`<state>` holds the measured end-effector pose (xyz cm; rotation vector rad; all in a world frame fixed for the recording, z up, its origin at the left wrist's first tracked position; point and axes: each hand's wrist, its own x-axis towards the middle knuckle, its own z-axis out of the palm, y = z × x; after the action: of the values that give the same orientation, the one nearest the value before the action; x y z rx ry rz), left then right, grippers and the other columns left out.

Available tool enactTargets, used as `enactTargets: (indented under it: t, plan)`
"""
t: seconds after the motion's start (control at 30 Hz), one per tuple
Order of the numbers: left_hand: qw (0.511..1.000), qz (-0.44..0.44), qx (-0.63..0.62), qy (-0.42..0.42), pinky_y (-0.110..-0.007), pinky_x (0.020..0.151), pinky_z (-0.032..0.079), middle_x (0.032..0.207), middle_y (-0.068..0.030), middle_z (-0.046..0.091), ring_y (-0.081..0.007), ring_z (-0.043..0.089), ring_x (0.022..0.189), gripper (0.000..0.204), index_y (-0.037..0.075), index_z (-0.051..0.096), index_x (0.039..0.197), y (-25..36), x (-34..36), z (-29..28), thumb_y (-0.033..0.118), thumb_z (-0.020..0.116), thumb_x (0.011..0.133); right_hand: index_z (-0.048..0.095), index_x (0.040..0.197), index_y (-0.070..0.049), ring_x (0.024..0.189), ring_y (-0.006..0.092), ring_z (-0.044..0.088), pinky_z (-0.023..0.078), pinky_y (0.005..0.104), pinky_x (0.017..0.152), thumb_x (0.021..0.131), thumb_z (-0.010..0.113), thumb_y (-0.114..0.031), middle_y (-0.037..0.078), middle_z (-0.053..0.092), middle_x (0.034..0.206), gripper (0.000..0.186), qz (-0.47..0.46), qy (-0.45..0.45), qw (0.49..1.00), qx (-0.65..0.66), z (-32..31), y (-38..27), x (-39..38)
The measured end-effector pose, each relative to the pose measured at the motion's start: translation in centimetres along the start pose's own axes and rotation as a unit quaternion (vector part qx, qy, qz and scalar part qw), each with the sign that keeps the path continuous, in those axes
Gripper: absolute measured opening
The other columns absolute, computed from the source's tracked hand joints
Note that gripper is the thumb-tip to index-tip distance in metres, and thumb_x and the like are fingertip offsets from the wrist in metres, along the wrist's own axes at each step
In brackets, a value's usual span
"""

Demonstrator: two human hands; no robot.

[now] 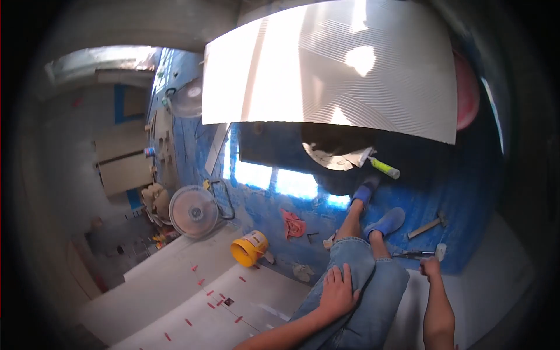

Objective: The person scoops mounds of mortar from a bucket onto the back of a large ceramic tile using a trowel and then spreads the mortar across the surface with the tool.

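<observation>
My left hand (339, 293) lies flat on my jean-covered thigh, its fingers stretched out and empty. At the right, my right hand (430, 267) is closed, just below a white-headed mallet (440, 252) with a dark handle. Whether its fingers hold anything is hidden. Farther up on the blue floor lies a hammer (426, 228) with a wooden handle. A large panel (379, 76) coated with combed, ridged pale adhesive is raised ahead of me. Below its edge rests a tool with a yellow-green handle (385, 169), its metal part by a pale, smeared round rim.
A yellow bucket (249, 248) lies tipped by laid white tiles (186, 303) with red spacers. Nearby are a pink cloth (293, 224), a round clear-lidded tub (193, 211) and a dark-framed tool (224, 198). Flattened cardboard (123, 175) lies at the left; a red basin (466, 90) shows behind the panel.
</observation>
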<state>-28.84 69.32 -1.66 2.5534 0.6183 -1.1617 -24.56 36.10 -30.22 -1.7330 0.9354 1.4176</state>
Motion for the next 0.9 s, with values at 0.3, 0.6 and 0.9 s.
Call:
enactTargets:
  t: [0.3,0.6,0.9]
  plan:
    - [0.928,-0.234,-0.234,0.169,-0.043,0.084,0.049,0.107,-0.021,0.062,-0.0362,0.06,0.098,0.05,0.002,0.056,0.121,-17.5,-6.1,6.9,0.036,0.064,0.085,0.054,0.08,0.007,0.047,0.0261,0.061,0.047,0.0376,0.038,0.086,0.064,-0.005,0.016,0.059,0.061,0.016,-0.012,0.018,0.959,-0.283,-4.0,-3.2,-5.8]
    - [0.744,-0.421,-0.507,0.115,-0.037,0.081,0.051,0.099,-0.0191,0.068,-0.0304,0.066,0.092,0.039,-0.002,0.064,0.106,-36.0,-16.0,19.1,0.032,0.063,0.088,0.057,0.089,0.004,0.043,0.022,0.054,0.043,0.0332,0.038,0.095,0.054,-0.021,0.014,0.057,0.061,0.025,-0.037,0.042,0.925,-0.375,8.9,-7.3,-10.7]
    - [0.728,-0.439,-0.512,0.124,-0.043,0.08,0.05,0.096,-0.0199,0.067,-0.0365,0.063,0.093,0.031,0.001,0.065,0.101,-63.3,-12.6,35.9,0.028,0.063,0.086,0.051,0.088,0.004,0.044,0.02,0.054,0.041,0.0316,0.037,0.089,0.05,-0.01,0.012,0.055,0.067,0.014,-0.076,0.203,0.887,-0.408,24.9,-0.7,-16.7]
